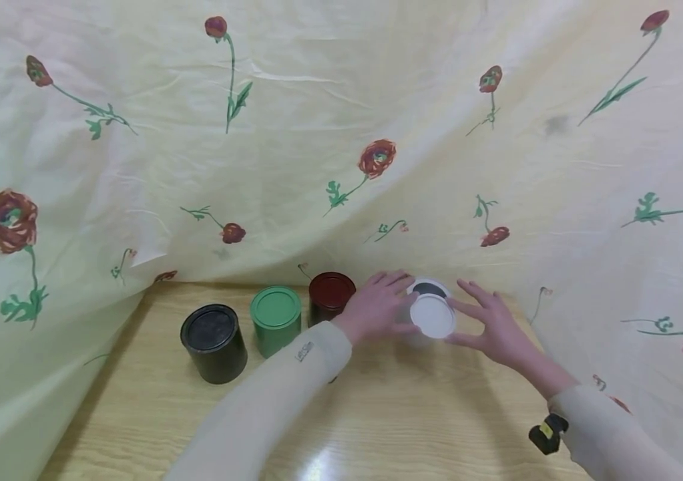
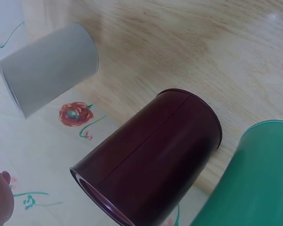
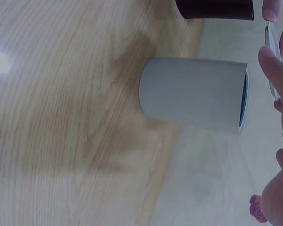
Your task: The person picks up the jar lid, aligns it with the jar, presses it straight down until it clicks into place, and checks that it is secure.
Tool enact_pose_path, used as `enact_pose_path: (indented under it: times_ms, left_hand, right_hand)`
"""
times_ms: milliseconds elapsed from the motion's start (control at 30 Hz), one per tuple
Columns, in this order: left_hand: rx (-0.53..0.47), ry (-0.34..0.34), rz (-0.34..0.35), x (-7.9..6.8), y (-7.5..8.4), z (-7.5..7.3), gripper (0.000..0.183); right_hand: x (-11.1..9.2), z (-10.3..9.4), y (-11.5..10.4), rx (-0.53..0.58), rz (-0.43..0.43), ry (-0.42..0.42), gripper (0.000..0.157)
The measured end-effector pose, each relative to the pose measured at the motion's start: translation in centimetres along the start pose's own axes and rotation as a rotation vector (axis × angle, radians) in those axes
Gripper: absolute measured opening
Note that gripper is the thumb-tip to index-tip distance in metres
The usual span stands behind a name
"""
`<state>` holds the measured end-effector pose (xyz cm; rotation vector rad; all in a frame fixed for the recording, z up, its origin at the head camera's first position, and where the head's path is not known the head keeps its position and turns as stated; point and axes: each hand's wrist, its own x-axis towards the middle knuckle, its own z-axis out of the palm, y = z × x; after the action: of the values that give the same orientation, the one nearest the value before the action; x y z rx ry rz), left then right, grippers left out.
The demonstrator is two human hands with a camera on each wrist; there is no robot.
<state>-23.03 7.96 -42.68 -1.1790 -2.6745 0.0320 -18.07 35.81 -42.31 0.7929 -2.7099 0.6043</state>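
Observation:
A round white lid (image 1: 432,316) is held up over the mouth of a white canister (image 3: 193,92), whose dark inside shows behind the lid in the head view. My left hand (image 1: 379,304) pinches the lid's left edge with thumb and fingers. On the other side, my right hand (image 1: 493,329) grips its right edge between thumb and fingertips, fingers spread. In the right wrist view the lid (image 3: 272,52) is edge-on, apart from the canister's rim. The canister stands upright on the wooden table (image 1: 377,414).
Left of the white canister stand a dark red canister (image 1: 332,290), a green canister (image 1: 276,314) and a black canister (image 1: 213,344), each lidded. A flowered cloth (image 1: 293,167) hangs behind the table and along both sides. My left forearm reaches across in front of the green and red canisters.

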Motion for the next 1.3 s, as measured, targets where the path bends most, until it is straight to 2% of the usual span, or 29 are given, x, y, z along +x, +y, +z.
enact_pose_path:
  times_ms: [400,600,1000,1167,1300]
  left_hand:
    - [-0.104,-0.037,-0.031,1.2,-0.3,-0.1,0.074]
    - [-0.095,-0.054,-0.029,1.8,-0.6,-0.1,0.076]
    - [-0.119,-0.096,-0.069,3.0,-1.2,-0.5,0.073]
    - [-0.144,-0.102,-0.1,3.3,-1.7,0.1,0.073]
    - [-0.121,-0.11,-0.105,3.4,-2.0,0.7,0.075]
  right_hand:
    - [0.6,-0.1,1.0,-0.017,0.012,-0.012,0.069]
    - [1.0,-0.2,1.2,-0.021,0.022,-0.021,0.068]
    - [2.1,-0.7,1.8,0.002,0.073,-0.067,0.069]
    - [2.8,-0.5,2.0,0.006,0.08,-0.093,0.069]
    - [3.3,-0.4,2.0,0.01,0.11,-0.131,0.069]
